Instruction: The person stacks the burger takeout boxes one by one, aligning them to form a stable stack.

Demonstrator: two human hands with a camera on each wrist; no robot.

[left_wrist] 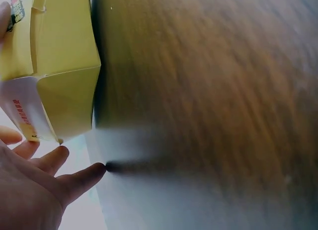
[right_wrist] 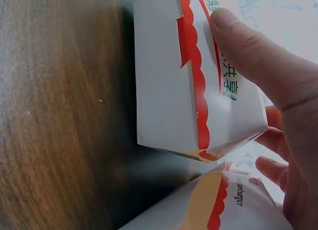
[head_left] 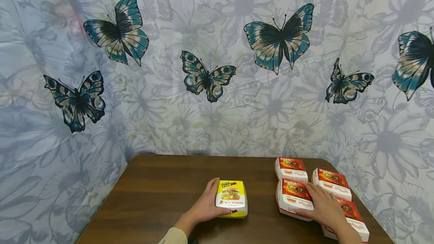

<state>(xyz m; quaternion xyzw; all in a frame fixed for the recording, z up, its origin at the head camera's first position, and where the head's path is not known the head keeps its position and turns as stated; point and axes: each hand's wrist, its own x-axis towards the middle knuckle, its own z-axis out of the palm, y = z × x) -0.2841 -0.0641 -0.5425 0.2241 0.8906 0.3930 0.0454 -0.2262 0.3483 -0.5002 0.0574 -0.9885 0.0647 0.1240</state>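
Observation:
A yellow and white burger box (head_left: 232, 197) sits on the brown table, with a burger picture on its lid. My left hand (head_left: 208, 204) grips it from the left, thumb at the front and fingers at the far side. In the left wrist view, fingertips touch the end of this yellow box (left_wrist: 64, 41). To the right, my right hand (head_left: 323, 206) holds a red and white burger box (head_left: 294, 195), the front one of the left pair. The right wrist view shows the thumb (right_wrist: 248, 46) over this box's (right_wrist: 164, 81) upper part, with fingers at its far side.
Another red and white box (head_left: 292, 166) stands directly behind the held one. Two more form a column at the right, a rear box (head_left: 331, 182) and a front box (head_left: 356, 217) partly covered by the right arm. Butterfly-patterned cloth (head_left: 156, 123) hangs behind the table (head_left: 159, 183).

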